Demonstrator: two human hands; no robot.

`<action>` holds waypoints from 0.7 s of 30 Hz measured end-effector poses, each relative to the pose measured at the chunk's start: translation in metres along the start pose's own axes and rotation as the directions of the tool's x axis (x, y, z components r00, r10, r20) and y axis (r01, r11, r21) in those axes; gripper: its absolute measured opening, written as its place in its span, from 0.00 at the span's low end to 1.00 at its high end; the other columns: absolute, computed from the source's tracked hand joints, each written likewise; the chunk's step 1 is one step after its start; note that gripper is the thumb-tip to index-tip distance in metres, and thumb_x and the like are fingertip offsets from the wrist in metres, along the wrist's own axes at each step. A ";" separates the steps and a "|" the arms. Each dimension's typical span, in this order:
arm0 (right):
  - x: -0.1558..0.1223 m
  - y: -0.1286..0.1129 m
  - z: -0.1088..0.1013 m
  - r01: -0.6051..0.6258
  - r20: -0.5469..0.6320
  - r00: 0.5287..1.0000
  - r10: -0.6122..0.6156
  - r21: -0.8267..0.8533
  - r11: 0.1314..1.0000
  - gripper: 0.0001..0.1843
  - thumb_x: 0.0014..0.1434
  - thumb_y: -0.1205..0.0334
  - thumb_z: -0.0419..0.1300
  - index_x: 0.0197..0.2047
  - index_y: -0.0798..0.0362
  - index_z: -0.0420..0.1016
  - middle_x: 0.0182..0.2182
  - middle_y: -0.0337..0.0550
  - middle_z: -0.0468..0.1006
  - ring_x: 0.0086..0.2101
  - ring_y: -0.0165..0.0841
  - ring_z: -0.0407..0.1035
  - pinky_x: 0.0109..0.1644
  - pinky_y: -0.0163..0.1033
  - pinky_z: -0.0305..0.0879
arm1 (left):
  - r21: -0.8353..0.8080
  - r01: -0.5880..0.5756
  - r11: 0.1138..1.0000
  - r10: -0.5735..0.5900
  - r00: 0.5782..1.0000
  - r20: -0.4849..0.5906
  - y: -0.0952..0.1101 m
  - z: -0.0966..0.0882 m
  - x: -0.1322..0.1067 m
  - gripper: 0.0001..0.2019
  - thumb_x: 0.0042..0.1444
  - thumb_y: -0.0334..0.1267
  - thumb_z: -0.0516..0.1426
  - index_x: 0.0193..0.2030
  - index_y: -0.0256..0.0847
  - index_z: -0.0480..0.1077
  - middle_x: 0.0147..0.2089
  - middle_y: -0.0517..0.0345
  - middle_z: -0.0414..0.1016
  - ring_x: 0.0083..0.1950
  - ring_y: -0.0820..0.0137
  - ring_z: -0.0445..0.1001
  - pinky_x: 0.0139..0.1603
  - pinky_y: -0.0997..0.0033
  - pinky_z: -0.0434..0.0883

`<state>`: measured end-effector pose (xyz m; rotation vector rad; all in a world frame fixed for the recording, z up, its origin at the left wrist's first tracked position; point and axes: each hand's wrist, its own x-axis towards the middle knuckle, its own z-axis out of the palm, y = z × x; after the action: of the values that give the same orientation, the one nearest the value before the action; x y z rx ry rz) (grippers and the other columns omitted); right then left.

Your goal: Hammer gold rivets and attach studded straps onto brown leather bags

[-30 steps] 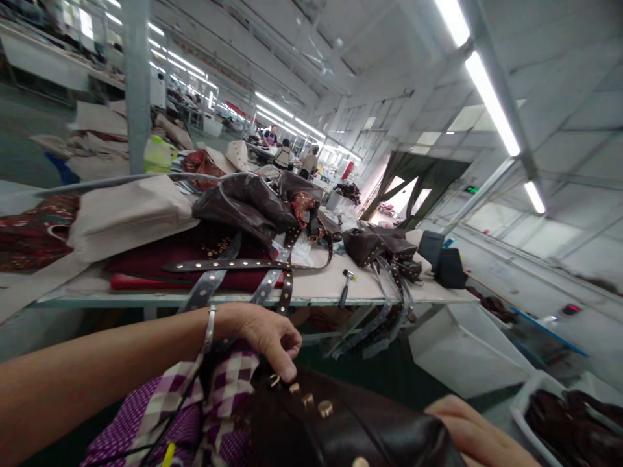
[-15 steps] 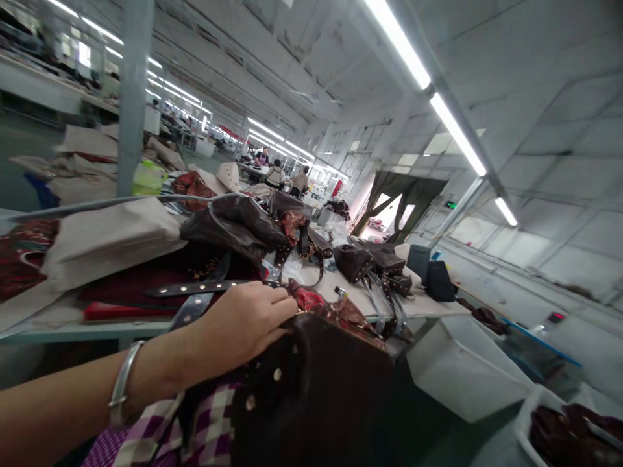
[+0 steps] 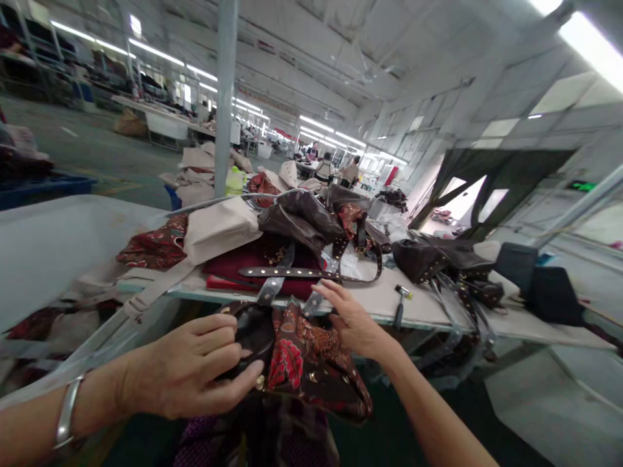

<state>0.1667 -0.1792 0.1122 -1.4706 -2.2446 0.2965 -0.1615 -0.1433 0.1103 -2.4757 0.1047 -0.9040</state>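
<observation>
Bag (image 3: 335, 395): just off the tabletop (image 3: 377, 301), at its near edge | Left hand (image 3: 195, 363): fingers curled, clamped on leather (image 3: 256, 329) | Right hand (image 3: 357, 324): fingers apart beside lining (image 3: 287, 363); contact unclear | Change: versus half a second ago, lining replaces leather uppermost, right hand enters view | Effect: lining is accessible

No words or numbers can be read here. A small green sign (image 3: 581, 186) glows at the right, by the dark curtain (image 3: 530, 172), but it is too blurry to read. The far red thing (image 3: 390, 175) is too small to read, too.
</observation>
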 end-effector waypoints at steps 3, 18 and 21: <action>0.048 -0.004 0.032 0.082 0.310 0.945 -0.107 0.095 0.992 0.50 0.44 0.78 0.55 0.71 0.49 0.61 0.74 0.49 0.44 0.72 0.43 0.40 0.75 0.56 0.44 | -0.015 0.037 0.999 -0.037 0.999 0.021 0.001 0.000 -0.019 0.21 0.57 0.23 0.56 0.55 0.45 0.73 0.37 0.60 0.72 0.37 0.68 0.68 0.53 0.56 0.70; 0.008 -0.054 0.031 -0.332 0.634 0.773 -0.032 0.447 0.830 0.19 0.59 0.50 0.67 0.52 0.47 0.80 0.42 0.40 0.81 0.41 0.32 0.75 0.46 0.34 0.67 | 0.087 0.528 0.844 -0.533 0.812 0.240 -0.022 0.039 -0.116 0.24 0.65 0.18 0.50 0.66 0.38 0.61 0.46 0.56 0.69 0.46 0.70 0.66 0.49 0.68 0.67; 0.025 -0.060 0.035 -0.253 0.403 0.906 0.130 0.269 0.929 0.32 0.54 0.48 0.71 0.60 0.47 0.74 0.49 0.43 0.79 0.45 0.35 0.74 0.51 0.38 0.69 | -0.029 0.581 0.813 -0.564 0.799 0.210 -0.017 0.061 -0.118 0.24 0.68 0.20 0.46 0.67 0.42 0.59 0.50 0.56 0.68 0.53 0.69 0.65 0.56 0.63 0.64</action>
<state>0.0930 -0.1796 0.1123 -1.5611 -2.1899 1.0376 -0.2167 -0.0743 0.0099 -2.7115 -0.7310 -0.8898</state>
